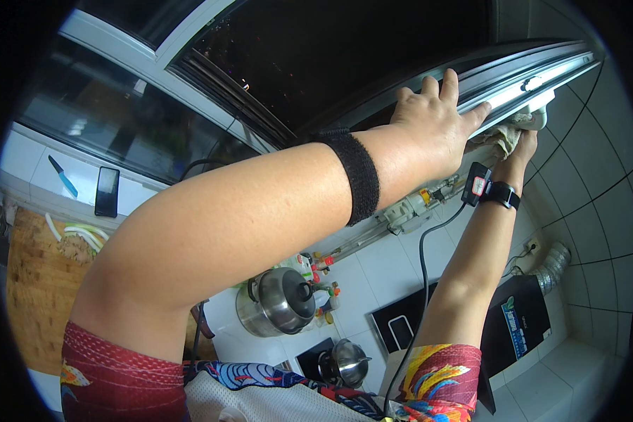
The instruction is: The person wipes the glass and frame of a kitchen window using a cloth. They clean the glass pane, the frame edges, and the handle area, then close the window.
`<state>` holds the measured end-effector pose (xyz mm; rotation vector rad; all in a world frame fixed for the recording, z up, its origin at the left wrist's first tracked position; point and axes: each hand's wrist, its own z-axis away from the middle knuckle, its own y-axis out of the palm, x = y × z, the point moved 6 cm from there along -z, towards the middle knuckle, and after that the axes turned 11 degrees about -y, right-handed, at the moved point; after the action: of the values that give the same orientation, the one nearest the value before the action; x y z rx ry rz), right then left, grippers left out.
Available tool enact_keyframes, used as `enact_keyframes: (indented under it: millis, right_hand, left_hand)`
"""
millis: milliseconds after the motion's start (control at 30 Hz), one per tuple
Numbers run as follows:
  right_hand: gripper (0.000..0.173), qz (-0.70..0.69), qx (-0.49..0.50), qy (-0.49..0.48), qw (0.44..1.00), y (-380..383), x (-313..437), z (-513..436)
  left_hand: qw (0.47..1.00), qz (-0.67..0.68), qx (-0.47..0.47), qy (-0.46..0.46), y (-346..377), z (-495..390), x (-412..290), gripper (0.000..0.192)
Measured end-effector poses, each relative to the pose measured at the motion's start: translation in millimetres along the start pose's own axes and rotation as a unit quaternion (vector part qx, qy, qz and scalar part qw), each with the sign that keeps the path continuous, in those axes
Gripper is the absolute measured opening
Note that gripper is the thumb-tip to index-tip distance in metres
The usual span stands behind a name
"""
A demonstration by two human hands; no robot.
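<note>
My left hand (430,118) reaches up and rests against the window's metal sash (506,87), its fingers spread apart. The sash runs from the middle towards the upper right. Below its lower edge, my right hand (525,145) is raised with a crumpled, light-coloured cloth (506,138) in its grasp. The cloth lies close beneath the sash, beside a white fitting (537,116) there. The sash and cloth hide part of the right fingers. Dark glass (358,58) fills the space above my left hand.
A lidded steel pot (282,300) and a smaller pot (349,361) stand below. Pipes with a gas meter (409,211) cross the tiled wall. A range hood (519,327) is at lower right. A knife (63,176) and a phone (107,191) lie near a wooden cutting board (37,295).
</note>
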<state>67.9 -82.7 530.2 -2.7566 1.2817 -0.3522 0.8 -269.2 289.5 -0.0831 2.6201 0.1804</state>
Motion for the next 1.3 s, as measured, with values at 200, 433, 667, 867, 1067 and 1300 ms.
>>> enact_keyframes:
  millis: [200, 433, 667, 867, 1067, 1300]
  right_hand:
    - [0.043, 0.007, 0.043, -0.041, 0.998, 9.3, 33.1, -17.0]
    - [0.053, 0.227, 0.010, -0.072, 0.971, -27.7, 33.9, -48.1]
    - [0.068, 0.492, 0.007, -0.065, 0.868, -79.5, 7.0, -59.8]
    - [0.063, 0.505, 0.003, -0.061, 0.861, -92.9, 1.7, -52.1]
    - [0.060, 0.566, 0.024, -0.082, 0.820, -92.2, 3.3, -55.9]
    - [0.033, 0.578, 0.091, -0.141, 0.798, -74.3, -0.1, -29.2]
  left_hand:
    - [1.000, 0.008, 0.001, 0.004, 0.0, 0.9, 1.5, 0.063]
    - [1.000, -0.003, 0.023, 0.005, 0.4, -0.1, 0.3, 0.064]
    - [1.000, -0.004, 0.020, 0.006, -1.3, -0.2, 0.1, 0.065]
    - [1.000, 0.007, 0.019, 0.008, 0.0, -0.4, 0.6, 0.065]
    - [1.000, 0.004, 0.009, 0.012, -0.1, 0.7, 0.0, 0.065]
    - [1.000, 0.004, -0.006, 0.011, -1.1, -0.7, 0.9, 0.064]
